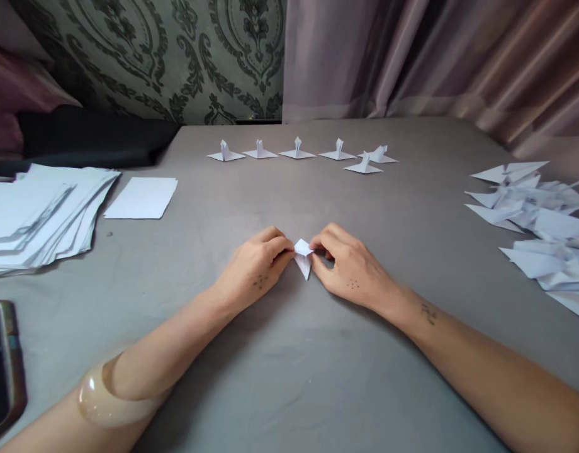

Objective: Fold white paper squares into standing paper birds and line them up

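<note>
A small piece of folded white paper [303, 255] is held between my two hands just above the table's middle, its lower tip pointing toward me. My left hand [258, 261] pinches its left corner between thumb and fingers. On the other side, my right hand [348, 263] grips the right corner in the same way. The fingertips cover both side corners of the paper. A pale bangle [105, 396] sits on my left forearm.
Several folded paper figures [297, 151] stand in a row at the back. More folded paper pieces [549, 220] lie heaped at right. At left are a paper stack [44, 214], a separate pile of square paper [142, 198], a black cloth [91, 138] and a phone [4, 368].
</note>
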